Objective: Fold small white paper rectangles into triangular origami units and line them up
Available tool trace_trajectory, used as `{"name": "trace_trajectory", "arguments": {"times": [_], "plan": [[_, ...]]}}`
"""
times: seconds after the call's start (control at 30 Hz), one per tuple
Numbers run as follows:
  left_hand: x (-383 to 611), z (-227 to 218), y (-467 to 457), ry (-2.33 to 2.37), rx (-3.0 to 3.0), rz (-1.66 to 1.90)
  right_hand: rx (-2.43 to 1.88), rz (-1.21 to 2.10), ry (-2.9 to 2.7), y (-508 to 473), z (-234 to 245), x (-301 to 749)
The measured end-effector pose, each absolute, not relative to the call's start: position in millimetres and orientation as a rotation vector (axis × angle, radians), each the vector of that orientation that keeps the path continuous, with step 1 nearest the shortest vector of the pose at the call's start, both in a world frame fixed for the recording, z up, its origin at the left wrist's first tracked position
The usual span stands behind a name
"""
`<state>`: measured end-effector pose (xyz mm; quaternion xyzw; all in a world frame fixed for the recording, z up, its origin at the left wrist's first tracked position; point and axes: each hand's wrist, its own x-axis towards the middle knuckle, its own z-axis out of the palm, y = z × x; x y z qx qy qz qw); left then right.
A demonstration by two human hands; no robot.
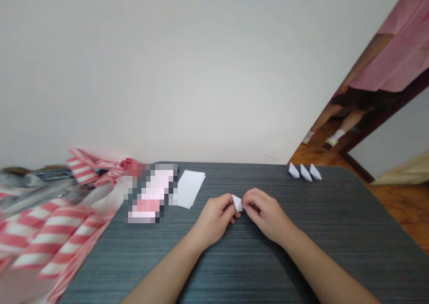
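Three folded pieces (305,173) sit in a row by the table's (338,214) far edge, near its far right corner; I'd count those as done. A fourth, the folded paper (237,203), is in work around mid-table, between my hands: left hand (214,217) has it gripped between thumb and fingers, right hand (266,214) has its fingertips curled in right against the paper's right side; can't tell from here whether they pinch it or just touch. It already looks small and pointed like the finished ones, so I'd guess this fold is well along. Left to do, probably: the white sheets (191,188), flat and unfolded toward the far left corner; I can't count them, they overlap. Hard to make out: whatever is pixelated (152,194) beside them at the left edge, maybe a phone. My fingers hide part of the paper, so no reading its creases or whether it touches the table. Striped cloth (56,232) off the left edge is blurred; person in pink (382,58), upper right, cut off by the frame.
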<state>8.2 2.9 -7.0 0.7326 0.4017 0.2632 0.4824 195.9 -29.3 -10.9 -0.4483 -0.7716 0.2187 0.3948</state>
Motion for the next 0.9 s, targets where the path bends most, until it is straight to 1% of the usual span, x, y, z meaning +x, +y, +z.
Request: {"name": "trace_trajectory", "arguments": {"times": [0.53, 0.9], "plan": [[8.9, -7.8, 3.3, 0.960, 1.712, 0.680, -1.129, 0.552, -1.914, -30.2, -9.2, 194.1], [8.0, -6.4, 3.3, 0.955, 1.781, 0.649, -1.126, 0.567, -1.962, -30.4, -7.7, 193.9]]}}
